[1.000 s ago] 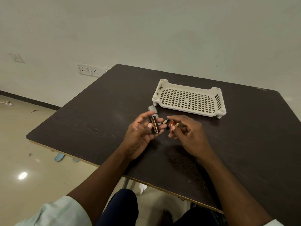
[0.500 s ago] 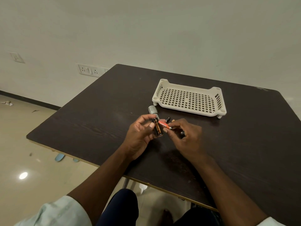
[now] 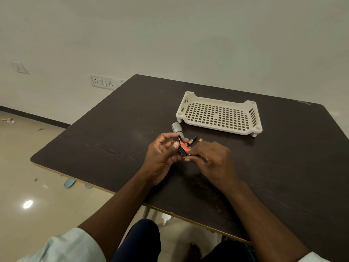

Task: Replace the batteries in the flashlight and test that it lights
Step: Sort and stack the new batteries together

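In the head view, the orange battery [image 3: 183, 147] now lies along the black holder [image 3: 181, 148] in the left hand [image 3: 160, 157]; half a second ago it was angled across, its tip only meeting the holder, and a second ago the right hand [image 3: 213, 159] held it apart. I judge it is being seated in its slot, so the reloading step is well along, though the holder must yet go back into the flashlight before any test.

The left hand is curled round the holder, thumb on its near side, fingers behind, palm turned inward above the middle of the surface [image 3: 98, 148]. The right hand is drawn close, its fingertips pinching or pressing the battery's lower end; the remaining fingers are curled under, and whether they hold anything else I cannot tell.

The flashlight [image 3: 176, 128] lies on the surface just beyond the left hand, towards the far edge. Two spare batteries [image 3: 192, 140] lie beside it, near the tray [image 3: 219, 127].
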